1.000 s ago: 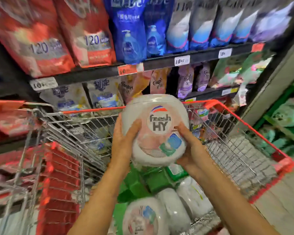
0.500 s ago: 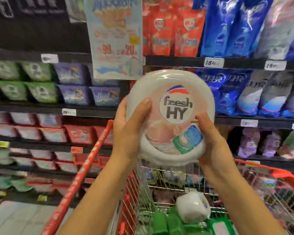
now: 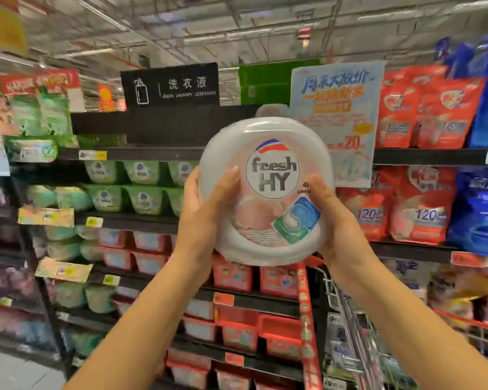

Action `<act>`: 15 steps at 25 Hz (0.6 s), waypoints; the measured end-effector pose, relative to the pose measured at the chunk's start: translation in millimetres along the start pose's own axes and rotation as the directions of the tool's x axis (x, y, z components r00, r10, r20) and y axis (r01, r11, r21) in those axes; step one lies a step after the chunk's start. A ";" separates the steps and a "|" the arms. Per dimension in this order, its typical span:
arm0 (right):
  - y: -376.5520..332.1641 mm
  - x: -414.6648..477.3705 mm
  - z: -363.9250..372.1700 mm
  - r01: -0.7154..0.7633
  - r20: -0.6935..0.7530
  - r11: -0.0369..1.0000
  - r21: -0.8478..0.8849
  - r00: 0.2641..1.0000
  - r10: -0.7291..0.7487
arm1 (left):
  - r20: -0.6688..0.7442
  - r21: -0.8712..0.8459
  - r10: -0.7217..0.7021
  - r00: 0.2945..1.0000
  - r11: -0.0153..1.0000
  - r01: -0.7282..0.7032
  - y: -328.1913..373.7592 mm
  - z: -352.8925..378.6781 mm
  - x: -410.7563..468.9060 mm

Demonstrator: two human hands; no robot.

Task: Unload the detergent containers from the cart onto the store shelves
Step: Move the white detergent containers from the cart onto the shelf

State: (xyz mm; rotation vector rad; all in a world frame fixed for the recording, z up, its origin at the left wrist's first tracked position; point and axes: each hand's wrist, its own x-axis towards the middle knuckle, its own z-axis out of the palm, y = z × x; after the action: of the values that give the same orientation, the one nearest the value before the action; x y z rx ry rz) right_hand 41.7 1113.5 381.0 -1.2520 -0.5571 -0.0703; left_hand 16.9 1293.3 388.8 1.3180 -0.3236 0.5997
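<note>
Clock positions are read from the detergent container (image 3: 265,192), which is held upright in mid-air at centre frame, lid label facing the camera, in front of the store shelves (image 3: 141,153) and touching none of them. At 9 o'clock, rows of green tubs (image 3: 144,198) fill two tiers, close-packed to the shelf fronts. At 7 o'clock, red tubs (image 3: 150,243) stand in rows on the lower tiers. At 10 o'clock, the top tier shows dark open room (image 3: 164,128) under a black aisle sign (image 3: 169,85). The left hand (image 3: 206,209) grips the container's left rim, thumb laid across the lid. The right hand (image 3: 335,220) grips the right rim, thumb on the label. The container's top edge overlaps the lower left corner of a blue promotional poster (image 3: 338,108) at 1 o'clock. At 5 o'clock, the cart (image 3: 350,333), with its red rail (image 3: 307,319), stands just beside the shelving; its contents cannot be made out. At 3 o'clock, red pouches (image 3: 423,108) and blue pouches (image 3: 479,209) fill their tiers. A pale floor (image 3: 12,370) shows at 8 o'clock. An open-grid ceiling (image 3: 209,23) spans 12 o'clock. Outer areas are blurred.
</note>
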 end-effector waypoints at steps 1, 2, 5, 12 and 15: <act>6.2 9.4 18.9 -0.002 -0.013 1.000 -0.002 1.000 0.002 | 0.018 0.033 0.001 1.000 0.999 -0.001 3.5 -21.6 9.0; 12.9 19.2 38.3 -0.006 -0.026 1.000 -0.007 1.000 0.006 | 0.043 0.058 0.005 0.999 0.998 -0.007 6.5 -42.5 19.0; 27.0 44.9 76.0 -0.008 -0.066 1.000 -0.018 0.998 0.006 | 0.095 0.083 0.009 0.995 0.996 -0.017 10.1 -83.8 50.6; 51.1 116.4 102.1 -0.075 -0.222 0.982 -0.175 0.974 0.035 | 0.062 0.023 0.037 0.997 0.999 -0.039 -19.1 -123.0 114.1; 57.3 156.6 98.1 -0.043 -0.246 0.981 -0.188 0.969 -0.004 | 0.059 0.007 0.071 0.996 0.997 -0.072 -33.3 -125.8 154.2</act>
State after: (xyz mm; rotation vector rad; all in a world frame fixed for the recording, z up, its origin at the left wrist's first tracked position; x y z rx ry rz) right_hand 161.9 1260.4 418.5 -1.4123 -0.3285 -0.2642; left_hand 146.9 1445.3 416.4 1.3388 -0.4186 0.6236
